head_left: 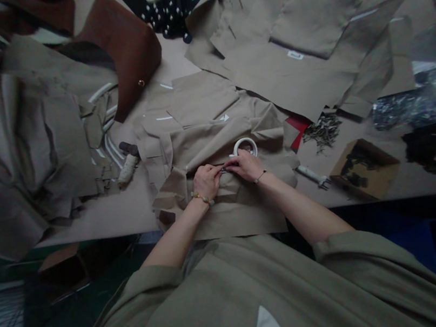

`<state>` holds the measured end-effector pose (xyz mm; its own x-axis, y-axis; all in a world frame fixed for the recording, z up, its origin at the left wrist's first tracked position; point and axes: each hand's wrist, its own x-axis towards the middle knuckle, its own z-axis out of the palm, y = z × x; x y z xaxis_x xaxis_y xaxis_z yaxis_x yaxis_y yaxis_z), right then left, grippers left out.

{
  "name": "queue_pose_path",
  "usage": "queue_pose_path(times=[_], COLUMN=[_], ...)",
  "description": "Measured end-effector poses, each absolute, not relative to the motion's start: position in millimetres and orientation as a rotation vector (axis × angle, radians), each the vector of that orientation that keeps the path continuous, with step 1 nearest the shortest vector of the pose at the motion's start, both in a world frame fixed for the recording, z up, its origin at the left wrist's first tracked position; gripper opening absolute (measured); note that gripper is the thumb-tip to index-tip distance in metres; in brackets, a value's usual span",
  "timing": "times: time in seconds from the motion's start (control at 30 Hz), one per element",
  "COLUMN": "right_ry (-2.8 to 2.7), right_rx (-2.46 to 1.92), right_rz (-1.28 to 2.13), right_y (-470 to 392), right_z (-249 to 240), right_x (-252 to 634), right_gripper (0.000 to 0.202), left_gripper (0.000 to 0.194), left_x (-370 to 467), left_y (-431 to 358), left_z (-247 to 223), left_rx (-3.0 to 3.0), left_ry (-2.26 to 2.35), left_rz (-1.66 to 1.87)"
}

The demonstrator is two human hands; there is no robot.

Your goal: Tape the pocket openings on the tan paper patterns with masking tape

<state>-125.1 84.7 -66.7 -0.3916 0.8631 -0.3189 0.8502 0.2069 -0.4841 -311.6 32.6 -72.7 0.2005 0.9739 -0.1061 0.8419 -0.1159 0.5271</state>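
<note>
A tan fabric piece (222, 135), folded and creased, lies in front of me and hangs a little over the table's near edge. My left hand (207, 180) pinches it with the fingertips closed. My right hand (246, 165) pinches the same fabric from the other side, thumb and fingers together. Between the fingertips shows a small dark piece (224, 169), too small to name, with a pale strip at it. A white tape roll (244, 141) lies against the back of my right fingers; whether they hold it is hidden.
Stacked tan fabric (26, 143) lies left, with brown leather (122, 46) behind it. More tan panels (295, 75) spread at the back right. Right of my hands are a white-handled tool (312, 175), small dark metal pieces (322, 128) and a cardboard box (383, 171). A hammer-like tool (128, 168) lies left.
</note>
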Motion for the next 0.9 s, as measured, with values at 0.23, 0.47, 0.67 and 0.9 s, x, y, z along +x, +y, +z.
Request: queue_pose_path(times=[0.23, 0.47, 0.67, 0.9], right_ry=[-2.394, -2.304, -2.247, -2.315], right_rx=[-1.603, -1.718, -1.957, -2.041], right_rz=[1.045, 1.089, 1.153, 1.098], right_y=[86, 90, 98, 97], right_z=[-60, -61, -51, -42], right_x=[-121, -125, -141, -151], right_gripper=[0.025, 0.02, 0.024, 0.026], left_gripper=[0.026, 0.022, 0.027, 0.029], left_x=[-310, -317, -324, -318], left_y=[41, 52, 68, 129], left_z=[-56, -46, -37, -29], left_rx=[2.015, 1.96, 2.188, 2.108], left_ry=[1.685, 1.652, 1.465, 1.416], left_rz=[0.172, 0.05, -0.175, -0.48])
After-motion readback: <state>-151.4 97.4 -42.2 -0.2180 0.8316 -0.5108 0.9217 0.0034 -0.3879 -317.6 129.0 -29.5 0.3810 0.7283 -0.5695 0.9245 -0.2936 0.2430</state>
